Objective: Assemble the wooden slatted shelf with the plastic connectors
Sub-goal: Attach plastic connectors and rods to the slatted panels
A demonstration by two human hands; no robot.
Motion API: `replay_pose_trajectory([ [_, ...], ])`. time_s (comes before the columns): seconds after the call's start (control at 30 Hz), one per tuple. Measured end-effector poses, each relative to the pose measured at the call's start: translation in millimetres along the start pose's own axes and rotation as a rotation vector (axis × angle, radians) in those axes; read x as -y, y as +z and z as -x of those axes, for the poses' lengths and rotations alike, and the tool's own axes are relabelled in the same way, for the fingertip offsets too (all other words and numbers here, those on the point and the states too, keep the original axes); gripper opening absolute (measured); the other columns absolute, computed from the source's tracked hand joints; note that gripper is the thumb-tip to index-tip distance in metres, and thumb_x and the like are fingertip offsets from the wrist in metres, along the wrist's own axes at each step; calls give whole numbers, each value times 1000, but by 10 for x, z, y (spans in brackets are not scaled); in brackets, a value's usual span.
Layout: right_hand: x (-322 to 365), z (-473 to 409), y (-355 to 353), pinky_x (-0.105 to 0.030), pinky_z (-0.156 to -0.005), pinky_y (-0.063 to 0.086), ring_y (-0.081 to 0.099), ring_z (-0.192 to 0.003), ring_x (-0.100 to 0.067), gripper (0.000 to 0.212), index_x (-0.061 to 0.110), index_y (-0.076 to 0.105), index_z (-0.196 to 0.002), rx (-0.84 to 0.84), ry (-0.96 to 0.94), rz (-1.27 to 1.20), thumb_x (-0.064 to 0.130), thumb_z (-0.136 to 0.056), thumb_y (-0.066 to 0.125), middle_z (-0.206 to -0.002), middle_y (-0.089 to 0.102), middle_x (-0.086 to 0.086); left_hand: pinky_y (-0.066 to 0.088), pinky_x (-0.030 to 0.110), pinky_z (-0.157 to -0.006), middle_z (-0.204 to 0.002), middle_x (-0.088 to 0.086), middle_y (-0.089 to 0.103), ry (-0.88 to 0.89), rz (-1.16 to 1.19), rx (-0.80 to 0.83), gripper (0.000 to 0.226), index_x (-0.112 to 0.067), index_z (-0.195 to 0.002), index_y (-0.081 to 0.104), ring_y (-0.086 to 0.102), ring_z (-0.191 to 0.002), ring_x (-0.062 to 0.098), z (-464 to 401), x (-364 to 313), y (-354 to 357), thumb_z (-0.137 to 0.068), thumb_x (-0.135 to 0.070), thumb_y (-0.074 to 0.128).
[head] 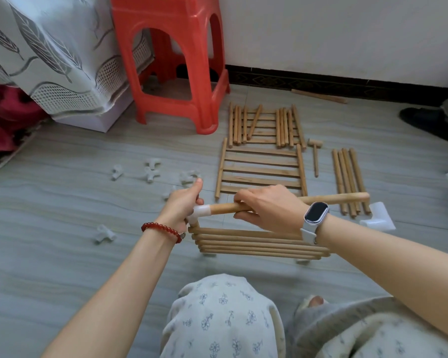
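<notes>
A slatted wooden panel [259,244] stands on edge on the floor in front of my knees. A translucent plastic connector [201,211] caps its top left corner, and my left hand [183,202] grips that connector. A wooden dowel [334,198] runs to the right from the connector, and my right hand [267,206] is wrapped around it near the connector. Another slatted panel [261,169] lies flat on the floor behind. Several loose connectors [151,174] are scattered to the left.
A red plastic stool [176,60] stands at the back. Behind the flat panel lies a pile of dowels [264,125] on a further panel. A small wooden mallet [315,156], a row of dowels [348,177] and a plastic bag [379,215] are at the right.
</notes>
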State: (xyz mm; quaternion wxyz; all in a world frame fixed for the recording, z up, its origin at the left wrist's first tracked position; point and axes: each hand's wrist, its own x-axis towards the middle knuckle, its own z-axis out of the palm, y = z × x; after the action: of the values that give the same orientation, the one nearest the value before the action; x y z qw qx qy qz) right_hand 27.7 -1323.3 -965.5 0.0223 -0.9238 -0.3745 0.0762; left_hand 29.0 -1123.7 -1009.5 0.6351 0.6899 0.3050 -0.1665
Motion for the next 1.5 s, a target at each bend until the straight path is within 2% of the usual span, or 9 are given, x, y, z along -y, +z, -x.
replay_pose_trajectory([
  [0.37,28,-108,-7,-26,-44,23,37,-53,-20,42,17,53,-100,42,16,25,54,-95,33,-63,41,5,23,27,-49,-54,-2,38,-1,114,-92,39,-16,-59,35,30,-51,13,-16,-32,99,-96,-25,44],
  [0.53,139,-133,-9,-30,-51,31,46,-63,-21,48,13,54,-99,156,52,-42,56,-94,34,-70,48,2,28,27,-53,-55,-1,43,76,-1,-26,43,-15,-57,40,36,-53,15,31,-71,150,-97,-29,45],
  [0.83,-642,700,-486,-27,-88,46,54,-102,-11,42,19,52,-128,-39,377,-223,43,-95,41,-116,56,3,33,32,-70,-65,-2,51,873,-961,-349,43,-17,-64,49,51,-69,22,271,-160,293,-99,-37,34],
  [0.97,-814,1295,-392,-21,-81,43,55,-94,-9,47,17,45,-133,-22,609,-481,43,-94,43,-111,57,5,40,29,-66,-78,-3,61,1331,-1200,218,54,-17,-86,60,58,-72,18,481,-157,660,-91,-54,22],
  [1.03,-792,1526,-258,-20,-80,39,54,-95,-10,51,17,40,-137,30,688,-525,45,-94,43,-110,54,6,46,31,-64,-90,-4,61,1310,-1487,426,48,-19,-106,52,59,-75,18,551,-112,866,-96,-56,24],
  [1.17,-738,1762,-12,-18,-81,39,55,-108,-19,53,11,36,-137,-104,848,-682,42,-95,45,-117,51,-2,43,31,-62,-98,-4,61,1238,-1534,417,32,-21,-114,45,58,-81,18,453,-256,1127,-100,-44,28],
  [1.27,-700,1770,86,-10,-53,40,59,-85,-11,30,14,44,-116,-294,1047,-955,34,-94,52,-102,54,-4,42,34,-67,-99,2,58,1106,-1541,517,20,-15,-114,45,52,-80,20,460,-424,1337,-101,-28,35],
  [1.4,-802,1693,249,-27,-59,33,47,-65,-21,28,-7,55,-77,-498,1165,-1017,18,-89,52,-70,46,-10,40,32,-68,-97,3,56,980,-1530,556,15,-14,-110,45,49,-78,21,562,-508,1702,-98,-18,36],
  [1.5,-875,1656,222,-28,-57,25,32,-58,-19,33,4,46,-63,-570,1219,-1079,20,-91,52,-58,33,-6,36,30,-64,-88,-6,52,1064,-1460,438,21,-19,-108,48,46,-75,18,632,-437,1955,-100,-33,35],
])
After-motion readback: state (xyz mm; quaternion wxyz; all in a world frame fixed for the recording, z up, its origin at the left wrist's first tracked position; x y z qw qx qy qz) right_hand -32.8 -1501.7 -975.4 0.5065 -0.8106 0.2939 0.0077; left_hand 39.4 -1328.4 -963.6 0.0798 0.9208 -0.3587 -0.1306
